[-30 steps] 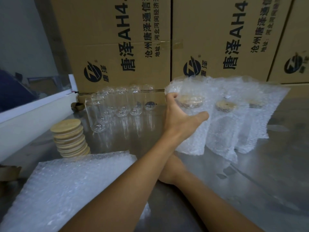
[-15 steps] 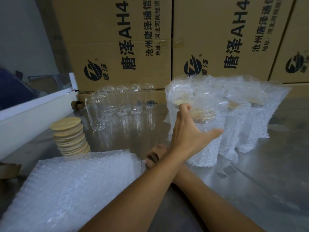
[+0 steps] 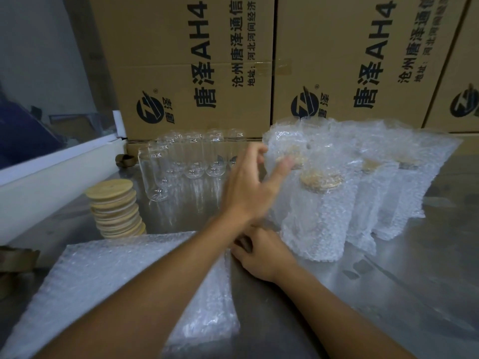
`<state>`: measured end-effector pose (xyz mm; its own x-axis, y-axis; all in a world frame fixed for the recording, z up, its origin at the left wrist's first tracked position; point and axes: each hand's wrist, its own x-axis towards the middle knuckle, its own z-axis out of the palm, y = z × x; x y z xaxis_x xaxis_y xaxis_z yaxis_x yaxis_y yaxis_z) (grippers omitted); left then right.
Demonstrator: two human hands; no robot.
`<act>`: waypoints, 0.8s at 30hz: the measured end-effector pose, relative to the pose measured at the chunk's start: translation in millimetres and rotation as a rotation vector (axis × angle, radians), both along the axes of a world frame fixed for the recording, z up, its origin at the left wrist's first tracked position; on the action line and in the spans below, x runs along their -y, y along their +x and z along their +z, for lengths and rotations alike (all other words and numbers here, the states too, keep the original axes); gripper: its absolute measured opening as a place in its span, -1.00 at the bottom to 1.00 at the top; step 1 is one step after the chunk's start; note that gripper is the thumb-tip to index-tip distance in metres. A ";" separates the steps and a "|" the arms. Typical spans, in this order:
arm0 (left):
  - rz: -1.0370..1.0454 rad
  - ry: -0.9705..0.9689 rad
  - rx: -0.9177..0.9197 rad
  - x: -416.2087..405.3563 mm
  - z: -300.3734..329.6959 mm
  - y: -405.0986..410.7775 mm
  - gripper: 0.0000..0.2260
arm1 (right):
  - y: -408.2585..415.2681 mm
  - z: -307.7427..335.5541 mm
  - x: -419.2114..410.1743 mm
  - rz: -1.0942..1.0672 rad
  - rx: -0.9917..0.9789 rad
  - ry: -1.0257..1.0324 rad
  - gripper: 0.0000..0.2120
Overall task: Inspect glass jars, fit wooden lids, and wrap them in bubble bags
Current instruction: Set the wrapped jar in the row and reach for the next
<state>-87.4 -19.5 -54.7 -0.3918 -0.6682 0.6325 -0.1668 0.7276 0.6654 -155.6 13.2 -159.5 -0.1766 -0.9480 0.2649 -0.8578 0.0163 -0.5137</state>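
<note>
Directly ahead, a metal table (image 3: 388,294) fills the view from a head-worn camera looking down at two bare arms. Reaching in from the lower left, the left hand (image 3: 252,187) hangs in the air with its fingers spread and fairly straight, gripping nothing; it is motion-blurred, and its fingertips lie just beside the top of a wrapped jar. Below it, the right hand (image 3: 261,251) rests low on the table, at the far right corner of a stack of flat bubble bags (image 3: 103,286); its fingers look loosely bent, but the left wrist hides them, so I cannot tell whether they hold anything.

To the right stand the wrapped jars (image 3: 318,216), upright in a close row, each in a bubble bag with a wooden lid showing dimly through the plastic. Behind the left hand, bare glass jars (image 3: 193,156) stand grouped together without lids. A stack of wooden lids (image 3: 114,206) sits on the left, near the bubble bags. Large cardboard boxes (image 3: 194,60) printed with dark lettering form a wall behind the table.
</note>
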 end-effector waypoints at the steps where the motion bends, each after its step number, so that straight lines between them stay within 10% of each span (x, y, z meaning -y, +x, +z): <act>1: 0.092 -0.047 0.050 14.8 3.9 5.3 -0.61 | -0.1 -0.2 1.3 -0.007 -0.013 -0.015 -0.84; 6: 0.454 -0.182 0.447 94.3 21.5 40.0 -0.82 | -1.9 -1.8 14.3 -0.075 -0.070 -0.051 -0.84; 13: 0.728 -0.161 0.944 162.6 41.8 80.8 -0.44 | -3.3 -3.5 44.6 -0.200 -0.128 -0.056 -0.79; 24: 0.662 -0.007 1.081 191.0 50.1 90.3 -0.86 | -7.1 -0.6 91.5 -0.378 -0.230 0.048 -0.82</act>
<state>2.9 -210.5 -4.5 -0.3020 -0.9313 0.2038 -0.9530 0.3003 -0.0402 -162.8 -78.3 -160.1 -0.4548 -0.8401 0.2956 -0.8790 0.3700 -0.3009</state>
